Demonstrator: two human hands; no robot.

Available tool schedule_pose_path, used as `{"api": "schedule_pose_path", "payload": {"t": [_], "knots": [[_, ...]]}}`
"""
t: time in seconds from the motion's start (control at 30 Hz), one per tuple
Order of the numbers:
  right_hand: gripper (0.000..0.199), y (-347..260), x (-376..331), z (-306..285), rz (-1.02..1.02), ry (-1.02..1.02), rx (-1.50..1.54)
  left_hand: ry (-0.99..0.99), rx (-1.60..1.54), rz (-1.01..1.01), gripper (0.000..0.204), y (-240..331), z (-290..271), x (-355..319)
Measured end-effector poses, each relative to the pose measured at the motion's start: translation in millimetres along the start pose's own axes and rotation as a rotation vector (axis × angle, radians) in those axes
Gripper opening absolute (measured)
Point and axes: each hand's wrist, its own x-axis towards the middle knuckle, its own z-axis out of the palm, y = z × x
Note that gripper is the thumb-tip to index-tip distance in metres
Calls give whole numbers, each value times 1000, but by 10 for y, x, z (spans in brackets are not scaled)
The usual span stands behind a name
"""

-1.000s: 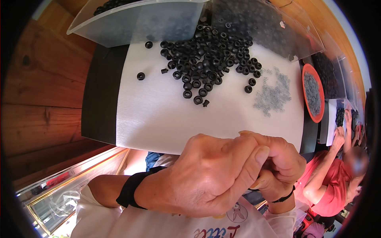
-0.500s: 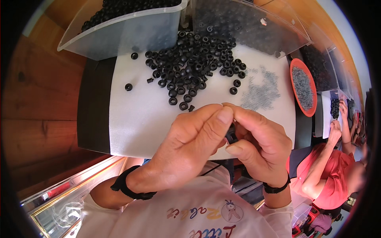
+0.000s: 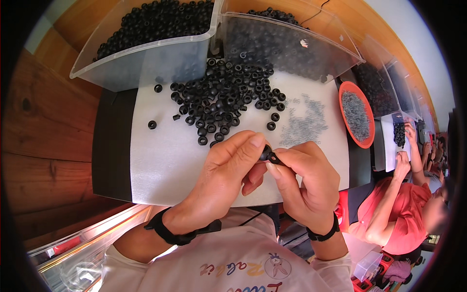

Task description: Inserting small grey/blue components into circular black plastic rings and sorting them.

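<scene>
Both my hands meet above the near part of a white mat (image 3: 160, 170). Thumb and fingers of my left hand (image 3: 219, 177) pinch a round black bead-like part (image 3: 265, 153). Against it, my right hand (image 3: 309, 182) grips a smaller black piece with a hole (image 3: 275, 159); the two parts touch or nearly touch. Fingertips cover some of both. Just beyond my hands lies a heap of black holed balls (image 3: 224, 97), with a few smaller spool-like pieces among them. Small silvery metal pieces (image 3: 304, 121) are scattered to the right of the heap.
Two clear bins hold black parts, one at back left (image 3: 141, 61) and one at back centre (image 3: 292, 46). An orange bowl (image 3: 344, 127) of silvery pieces stands at the right edge. Farther right, a co-worker in a red shirt (image 3: 394, 214) handles black parts.
My hands have shifted slightly left and turned, bringing the black parts between my fingertips into sight. The view has tilted, showing more of the bins.
</scene>
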Motion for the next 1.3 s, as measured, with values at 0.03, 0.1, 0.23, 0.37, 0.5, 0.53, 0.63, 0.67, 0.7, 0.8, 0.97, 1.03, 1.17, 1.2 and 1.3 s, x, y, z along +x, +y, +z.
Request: {"api": "schedule_pose_path", "payload": {"t": [0.03,0.1,0.23,0.37,0.5,0.53,0.63,0.67,0.7,0.8,0.97,1.03,1.17,1.2,1.3], "knots": [[19,-5,18,-5,-12,-6,-30,18,-8,-3,34,-14,-2,9],[15,-18,18,-15,64,-30,-8,58,-22,-13,35,-46,-9,25],[9,92,9,-62,396,-48,114,174,-9,-14,37,10,-105,0],[5,477,66,-126,418,-374,34,279,8,81,38,160,-341,-55],[6,620,263,-27,454,-504,-5,307,-17,161,37,318,-534,-36],[6,632,337,3,454,-532,-52,306,-25,160,37,337,-578,-32],[8,717,509,107,380,-623,-251,303,-45,149,37,332,-679,-55],[9,738,550,142,345,-655,-329,299,-52,138,38,330,-707,-65],[10,736,578,171,349,-652,-353,294,-58,127,38,338,-727,-77],[12,751,618,265,314,-618,-424,267,-82,117,38,353,-737,-102],[10,814,640,497,191,-598,-532,237,-103,112,39,341,-749,-126],[9,846,636,582,174,-600,-596,232,-101,95,39,336,-710,-127],[8,883,670,609,112,-590,-621,203,-57,74,39,305,-669,-123],[9,881,668,580,117,-563,-591,189,-46,72,39,304,-664,-128],[8,806,630,433,171,-537,-425,146,-17,76,40,302,-652,-144]]}}
